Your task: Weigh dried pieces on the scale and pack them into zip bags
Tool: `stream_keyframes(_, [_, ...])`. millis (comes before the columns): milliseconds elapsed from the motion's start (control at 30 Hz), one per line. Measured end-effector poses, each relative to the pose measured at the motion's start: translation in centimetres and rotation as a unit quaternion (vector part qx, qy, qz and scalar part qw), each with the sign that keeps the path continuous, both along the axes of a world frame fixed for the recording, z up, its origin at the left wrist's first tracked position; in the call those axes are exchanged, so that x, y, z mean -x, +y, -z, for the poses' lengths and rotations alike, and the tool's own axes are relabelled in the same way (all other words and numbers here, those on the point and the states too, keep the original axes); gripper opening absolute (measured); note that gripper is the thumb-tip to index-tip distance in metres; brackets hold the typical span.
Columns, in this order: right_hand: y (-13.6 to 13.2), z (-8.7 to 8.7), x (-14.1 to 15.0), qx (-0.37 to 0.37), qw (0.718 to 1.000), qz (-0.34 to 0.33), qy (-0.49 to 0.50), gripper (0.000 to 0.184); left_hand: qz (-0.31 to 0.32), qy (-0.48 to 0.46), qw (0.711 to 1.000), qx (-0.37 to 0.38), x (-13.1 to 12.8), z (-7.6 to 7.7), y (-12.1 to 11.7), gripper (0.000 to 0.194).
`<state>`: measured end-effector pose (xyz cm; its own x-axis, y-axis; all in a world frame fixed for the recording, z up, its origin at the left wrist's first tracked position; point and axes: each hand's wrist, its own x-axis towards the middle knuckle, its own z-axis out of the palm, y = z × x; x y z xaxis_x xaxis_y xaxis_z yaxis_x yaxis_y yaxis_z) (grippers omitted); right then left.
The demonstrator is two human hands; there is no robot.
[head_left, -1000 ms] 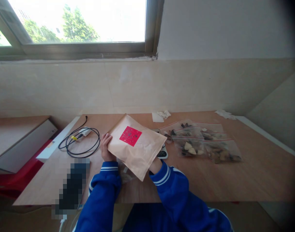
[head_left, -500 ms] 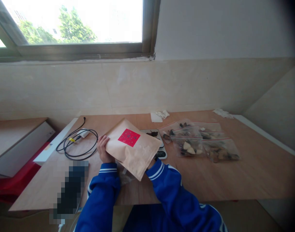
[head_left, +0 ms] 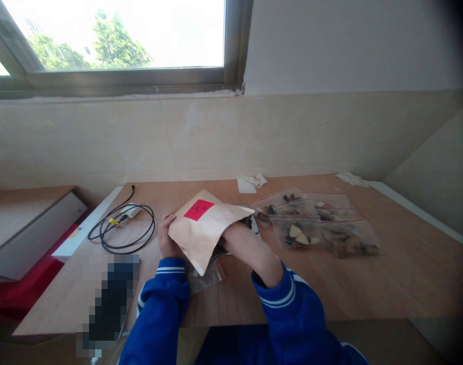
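A brown kraft paper bag (head_left: pixel 189 237) with a red square label (head_left: pixel 198 209) is held tilted above the table. My left hand (head_left: pixel 166 235) grips its left, closed end, with the fingers wrapped on its edge. The bag's mouth faces right and gapes. My right hand (head_left: pixel 230 237) reaches into that mouth up to about the wrist; its fingers are hidden inside. Behind the bag a kitchen scale (head_left: pixel 255 225) shows only in part. A clear zip bag (head_left: pixel 208 278) lies under the paper bag, near the table's front.
Several clear zip bags of dried slices (head_left: pixel 300 235) lie to the right on the wooden table (head_left: pixel 368 291). On the left are a coiled black cable (head_left: pixel 102 243) and a pixelated dark device (head_left: pixel 113 294). White paper and crumpled tissue (head_left: pixel 256 180) sit by the wall.
My right hand has moved from beneath the bag's right end into its mouth, which now gapes open. The bag's label end has shifted slightly, and my right forearm is bared.
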<state>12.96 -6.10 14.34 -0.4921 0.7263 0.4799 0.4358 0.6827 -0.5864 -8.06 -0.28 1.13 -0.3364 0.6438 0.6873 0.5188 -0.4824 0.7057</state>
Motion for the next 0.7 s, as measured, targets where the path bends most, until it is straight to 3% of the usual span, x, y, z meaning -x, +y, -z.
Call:
stream_keyframes(133, [-1.8,-2.1,-1.9,-0.002,0.999,0.035,-0.041,0.026,-0.021,-0.026,0.999,0.009,0.3,-0.2,0.0,0.027])
stream_keyframes(233, [-2.3,-1.9,-3.5,-0.024,0.998,0.054,0.03,0.017,-0.033,-0.027,0.999,0.011,0.2,-0.5,-0.2,0.026])
stream_keyframes(467, [-2.3,0.7,-5.3,-0.03,0.973,0.105,0.203,0.008,-0.051,0.007,0.998,0.022,0.3,0.2,0.0,0.029])
stream_keyframes(600, [-2.1,2.7,-6.2,0.038,0.946,0.108,0.302,0.006,-0.077,0.015,0.996,0.029,0.7,0.7,0.4,0.031])
stream_keyframes(700, [-1.4,5.5,-7.3,0.108,0.921,0.133,0.35,0.011,-0.104,-0.004,0.994,0.041,1.0,1.0,0.6,0.029])
